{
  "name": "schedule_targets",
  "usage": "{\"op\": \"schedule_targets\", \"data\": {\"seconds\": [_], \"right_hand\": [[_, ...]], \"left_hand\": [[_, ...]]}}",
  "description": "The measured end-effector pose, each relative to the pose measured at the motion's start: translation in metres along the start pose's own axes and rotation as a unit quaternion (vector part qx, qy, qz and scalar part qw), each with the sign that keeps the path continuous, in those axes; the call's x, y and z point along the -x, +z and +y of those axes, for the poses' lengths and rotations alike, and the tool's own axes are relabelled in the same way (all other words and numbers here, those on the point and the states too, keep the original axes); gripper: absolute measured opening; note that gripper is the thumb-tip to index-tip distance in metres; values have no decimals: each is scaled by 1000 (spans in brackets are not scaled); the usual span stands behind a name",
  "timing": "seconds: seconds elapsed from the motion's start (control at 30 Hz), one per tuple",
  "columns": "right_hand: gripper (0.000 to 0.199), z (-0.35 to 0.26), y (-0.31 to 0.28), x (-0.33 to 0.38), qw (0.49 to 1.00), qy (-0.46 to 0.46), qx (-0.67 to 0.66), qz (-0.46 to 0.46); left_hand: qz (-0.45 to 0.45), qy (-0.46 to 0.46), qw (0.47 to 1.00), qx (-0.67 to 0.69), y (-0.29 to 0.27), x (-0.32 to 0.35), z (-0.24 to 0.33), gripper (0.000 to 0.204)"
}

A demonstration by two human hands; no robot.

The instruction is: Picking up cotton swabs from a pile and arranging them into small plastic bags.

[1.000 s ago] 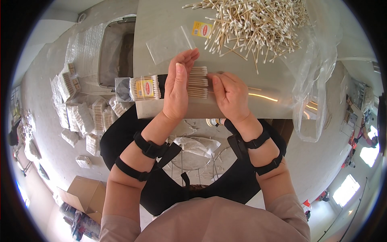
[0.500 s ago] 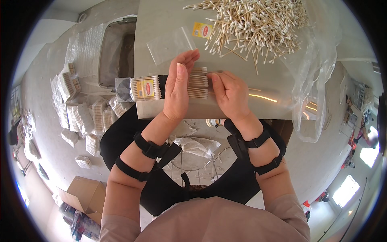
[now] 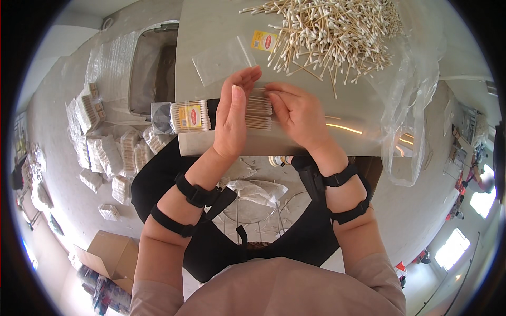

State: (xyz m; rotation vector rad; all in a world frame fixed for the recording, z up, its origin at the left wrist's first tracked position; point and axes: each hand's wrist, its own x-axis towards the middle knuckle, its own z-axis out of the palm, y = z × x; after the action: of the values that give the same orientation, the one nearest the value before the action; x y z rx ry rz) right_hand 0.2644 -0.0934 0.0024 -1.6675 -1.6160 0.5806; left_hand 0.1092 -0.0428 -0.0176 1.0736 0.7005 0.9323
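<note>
My left hand (image 3: 233,113) stands on its edge on the table, fingers stretched out and palm turned to the right. Against its palm side lies a flat row of cotton swabs (image 3: 258,111), their left ends hidden behind the hand. My right hand (image 3: 300,117) is at the right ends of that row, fingers partly stretched and touching the upper swab tips, the thumb a little apart. Left of my left hand, a clear bag of cotton swabs (image 3: 179,124) with a yellow label card (image 3: 190,116) lies at the table's left edge, beside a black strip (image 3: 213,111).
A large heap of loose cotton swabs (image 3: 337,37) covers the far right of the table. Near it lie another yellow card (image 3: 264,40) and an empty clear bag (image 3: 221,60). Plastic sheeting (image 3: 411,126) hangs over the right edge. A grey bin (image 3: 138,68) and packed swab bags (image 3: 105,155) are at left.
My right hand has shifted slightly; its fingers have straightened and reached left over the upper swab tips, its thumb now away from the forefinger. My left hand has stayed in place.
</note>
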Motion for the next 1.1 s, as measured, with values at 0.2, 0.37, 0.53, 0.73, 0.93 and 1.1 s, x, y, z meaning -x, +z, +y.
{"op": "schedule_targets", "data": {"seconds": [0.2, 0.37, 0.53, 0.73, 0.93, 1.1], "right_hand": [[16, 18, -25, -1, 995, 54, 70, 49], [36, -13, -4, 22, 987, 8, 159, 27], [71, -22, 18, 39, 977, -10, 205, -55], [68, -19, 22, 39, 961, -28, 269, -60], [62, -12, 28, 43, 955, -49, 291, -40], [58, -6, 31, 43, 958, -66, 278, -3]], "left_hand": [[-7, -5, 1000, 16, -1, 0, -1, 56], [2, -11, 1000, 17, -2, 1, 0, 55], [5, -17, 1000, 8, 2, -1, 2, 55], [1, 1, 1000, -19, -12, 2, 11, 51], [-103, 184, 747, -630, -23, 28, -3, 63], [-92, 137, 706, -688, -17, 36, -11, 74]]}}
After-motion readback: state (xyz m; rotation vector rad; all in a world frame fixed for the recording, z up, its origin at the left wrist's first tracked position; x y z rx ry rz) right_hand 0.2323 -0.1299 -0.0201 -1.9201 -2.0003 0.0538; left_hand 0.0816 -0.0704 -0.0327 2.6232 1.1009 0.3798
